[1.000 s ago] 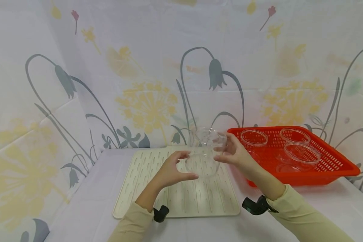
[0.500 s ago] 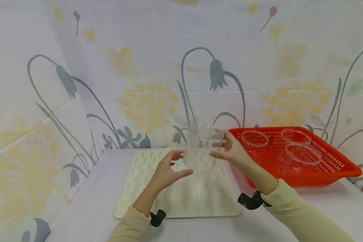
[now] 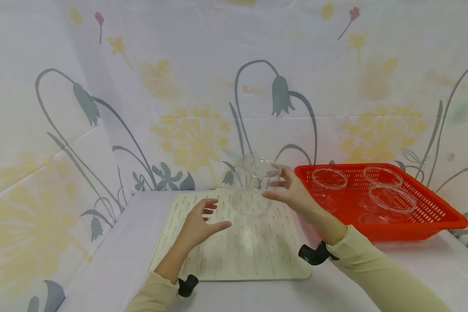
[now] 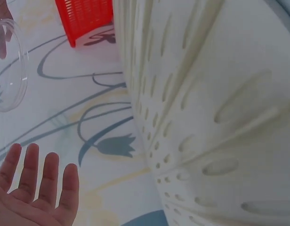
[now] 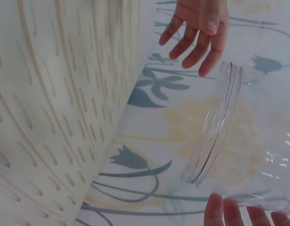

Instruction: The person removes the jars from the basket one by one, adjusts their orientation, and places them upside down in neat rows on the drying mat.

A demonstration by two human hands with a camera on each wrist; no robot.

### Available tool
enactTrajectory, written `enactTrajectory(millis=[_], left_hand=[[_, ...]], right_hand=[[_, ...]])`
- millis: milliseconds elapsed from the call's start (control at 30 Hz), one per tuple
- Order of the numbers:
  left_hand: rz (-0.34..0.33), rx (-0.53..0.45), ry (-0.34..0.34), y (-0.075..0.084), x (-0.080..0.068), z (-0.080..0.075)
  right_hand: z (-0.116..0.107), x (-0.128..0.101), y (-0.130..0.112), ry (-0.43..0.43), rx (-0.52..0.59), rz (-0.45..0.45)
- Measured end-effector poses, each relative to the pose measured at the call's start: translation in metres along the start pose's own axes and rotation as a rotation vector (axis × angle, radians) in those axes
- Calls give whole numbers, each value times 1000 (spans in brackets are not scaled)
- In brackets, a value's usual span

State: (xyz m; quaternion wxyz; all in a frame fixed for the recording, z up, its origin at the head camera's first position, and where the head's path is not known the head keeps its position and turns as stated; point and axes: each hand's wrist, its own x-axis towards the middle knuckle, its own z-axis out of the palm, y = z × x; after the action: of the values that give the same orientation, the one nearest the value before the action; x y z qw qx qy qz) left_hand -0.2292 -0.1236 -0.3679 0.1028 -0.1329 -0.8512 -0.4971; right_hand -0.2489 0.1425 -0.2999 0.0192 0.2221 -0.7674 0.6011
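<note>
My right hand (image 3: 285, 189) holds a clear, wide-mouthed jar (image 3: 253, 203) by its right side, raised over a cream ribbed drying mat (image 3: 226, 260). In the right wrist view, the jar's ridged rim (image 5: 215, 127) faces the mat, so its mouth points down. Fingertips (image 5: 232, 212) of the right hand lie along the jar's wall. My left hand (image 3: 196, 225) hovers to the left of the jar, apart from it, with fingers spread and nothing in them. The left wrist view shows that hand's straight fingers (image 4: 48, 183), with the jar (image 4: 15, 70) beyond them.
A red perforated basket (image 3: 413, 226) stands at the right with several clear round containers (image 3: 391, 198) in it. Behind the mat hangs a flower-printed cloth (image 3: 195, 86). A white cloth (image 3: 273, 294) covers the table. Each wrist wears a black camera (image 3: 313, 253).
My left hand has drawn away from the jar, to the left and slightly down. My right hand has moved the jar a little to the left and up.
</note>
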Motion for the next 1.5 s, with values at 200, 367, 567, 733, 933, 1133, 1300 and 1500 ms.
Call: enactTrajectory(millis=[200, 367, 567, 733, 933, 1133, 1300, 1500], left_hand=[[-89, 22, 17, -16, -8, -15], [-143, 46, 4, -28, -14, -28], [-220, 109, -5, -37, -23, -45], [-320, 137, -38, -46, -33, -57], [-349, 185, -67, -55, -36, -74], [-358, 181, -90, -69, -37, -88], [-395, 174, -103, -76, -40, -96], [-487, 163, -127, -81, -44, -104]], right_hand=[[9, 6, 3, -10, 20, 24], [17, 11, 6, -5, 20, 34], [27, 18, 9, -12, 55, 54], [33, 24, 11, -14, 49, 79], [41, 36, 14, -11, 30, 86], [47, 44, 22, -19, 81, 99], [52, 51, 33, -4, 54, 121], [65, 63, 41, 9, 13, 149]])
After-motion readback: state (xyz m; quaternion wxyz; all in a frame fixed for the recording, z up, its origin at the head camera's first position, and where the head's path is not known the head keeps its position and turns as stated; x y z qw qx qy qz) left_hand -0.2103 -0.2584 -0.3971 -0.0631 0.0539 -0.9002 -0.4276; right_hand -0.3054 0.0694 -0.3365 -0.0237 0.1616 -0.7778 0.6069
